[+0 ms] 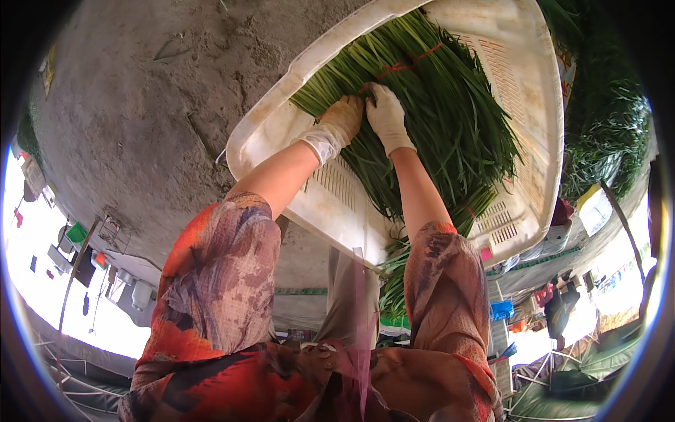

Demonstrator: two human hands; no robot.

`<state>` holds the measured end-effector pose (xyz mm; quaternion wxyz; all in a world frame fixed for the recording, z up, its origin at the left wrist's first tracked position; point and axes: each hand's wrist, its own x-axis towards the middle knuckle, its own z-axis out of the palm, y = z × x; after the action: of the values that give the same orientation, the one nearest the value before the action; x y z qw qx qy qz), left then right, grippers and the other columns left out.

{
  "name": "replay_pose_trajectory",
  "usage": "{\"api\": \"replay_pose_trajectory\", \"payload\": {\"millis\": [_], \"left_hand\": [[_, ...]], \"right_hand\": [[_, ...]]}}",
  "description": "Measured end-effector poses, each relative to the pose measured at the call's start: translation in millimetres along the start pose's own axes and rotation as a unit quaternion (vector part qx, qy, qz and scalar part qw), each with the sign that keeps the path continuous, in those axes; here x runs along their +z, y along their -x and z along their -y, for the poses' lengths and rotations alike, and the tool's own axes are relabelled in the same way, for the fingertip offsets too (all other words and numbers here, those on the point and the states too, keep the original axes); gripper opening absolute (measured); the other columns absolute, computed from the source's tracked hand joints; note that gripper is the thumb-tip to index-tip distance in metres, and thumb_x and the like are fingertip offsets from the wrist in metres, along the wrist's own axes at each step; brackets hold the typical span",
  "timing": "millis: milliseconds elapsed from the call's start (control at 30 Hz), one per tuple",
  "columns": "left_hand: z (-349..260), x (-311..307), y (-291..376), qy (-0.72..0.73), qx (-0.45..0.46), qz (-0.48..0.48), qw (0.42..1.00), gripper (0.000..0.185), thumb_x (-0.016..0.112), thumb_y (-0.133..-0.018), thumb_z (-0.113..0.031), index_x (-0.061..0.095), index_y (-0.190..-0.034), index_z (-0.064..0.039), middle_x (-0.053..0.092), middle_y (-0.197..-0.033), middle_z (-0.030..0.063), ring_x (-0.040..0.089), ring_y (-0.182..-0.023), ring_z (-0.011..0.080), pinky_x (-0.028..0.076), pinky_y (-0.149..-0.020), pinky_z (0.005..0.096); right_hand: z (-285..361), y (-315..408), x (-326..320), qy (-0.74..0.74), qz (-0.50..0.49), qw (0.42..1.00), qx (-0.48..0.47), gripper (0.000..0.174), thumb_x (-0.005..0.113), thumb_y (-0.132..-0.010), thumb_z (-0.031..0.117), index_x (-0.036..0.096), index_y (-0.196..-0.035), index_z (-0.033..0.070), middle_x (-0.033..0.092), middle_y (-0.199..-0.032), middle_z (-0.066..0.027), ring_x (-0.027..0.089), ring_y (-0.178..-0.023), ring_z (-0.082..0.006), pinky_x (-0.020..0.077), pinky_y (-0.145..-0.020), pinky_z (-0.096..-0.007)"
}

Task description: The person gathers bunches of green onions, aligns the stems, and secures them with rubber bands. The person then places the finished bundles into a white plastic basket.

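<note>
Long green leaves in tied bundles, apparently garlic chives (437,121), lie packed in a white slotted plastic basket (532,105). Both hands wear pale, soiled gloves. My left hand (343,121) grips the near bundle at its left side, close to the pale stem ends. Beside it, my right hand (387,113) is curled onto the same bundle, its fingertips close to a red tie (364,88). The leaves partly hide the fingertips of both hands. Another red tie (403,67) crosses the bundle farther back.
Rough concrete floor (132,105) spreads to the left of the basket. More loose greens (606,126) are heaped beyond its right side. Some leaves (393,285) hang below its near edge, by my right sleeve. A translucent pink strip (361,316) dangles before my body.
</note>
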<state>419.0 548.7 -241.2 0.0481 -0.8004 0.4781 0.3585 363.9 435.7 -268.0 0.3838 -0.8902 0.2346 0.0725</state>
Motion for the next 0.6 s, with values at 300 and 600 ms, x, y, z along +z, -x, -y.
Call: {"api": "replay_pose_trajectory", "payload": {"millis": [300, 600], "left_hand": [[8, 11, 9, -0.054, 0.031, -0.044, 0.997, 0.038, 0.061, -0.074, -0.013, 0.061, -0.109, 0.001, 0.059, -0.105, 0.0142, 0.054, -0.105, 0.0287, 0.042, -0.092, 0.0344], [8, 7, 0, 0.065, -0.032, 0.043, 0.996, 0.061, 0.075, -0.068, -0.029, 0.057, -0.116, 0.005, 0.053, -0.117, 0.016, 0.05, -0.11, 0.0313, 0.041, -0.097, 0.0352]], "right_hand": [[-24, -21, -14, 0.03, 0.044, 0.998, 0.026, 0.034, 0.05, -0.091, 0.01, 0.056, -0.124, 0.014, 0.066, -0.106, -0.015, 0.062, -0.096, -0.0377, 0.0519, -0.078, -0.0458], [-9, -45, -22, 0.053, 0.109, 0.988, 0.095, 0.038, 0.057, -0.088, 0.016, 0.051, -0.124, 0.009, 0.064, -0.111, -0.0192, 0.06, -0.101, -0.0388, 0.0504, -0.083, -0.0472]]}}
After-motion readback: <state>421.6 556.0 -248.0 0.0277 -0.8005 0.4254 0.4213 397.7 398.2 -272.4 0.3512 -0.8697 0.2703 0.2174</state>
